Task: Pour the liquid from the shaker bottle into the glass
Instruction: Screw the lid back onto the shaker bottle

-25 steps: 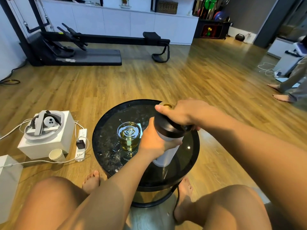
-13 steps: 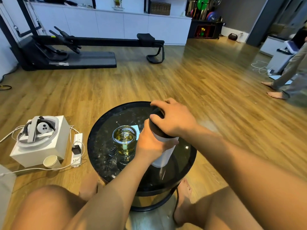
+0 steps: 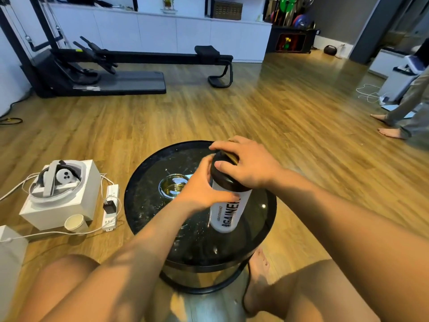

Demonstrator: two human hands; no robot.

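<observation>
Head view: the white shaker bottle (image 3: 228,210) stands near upright, right of centre on the round black table (image 3: 144,205), with bold black lettering down its side and a black lid (image 3: 222,180) on top. The left hand (image 3: 202,191) wraps the body just under the lid, fingers curled round it. The right hand (image 3: 248,166) caps the lid, fingers and thumb clamped on its rim. It's smooth plastic, likely light and a touch slick, so the mid-body hold is the one to trust. The glass (image 3: 173,188), with yellowish liquid in it, sits just beside the bottle. It's fragile, and its base is hidden behind the left hand.
</observation>
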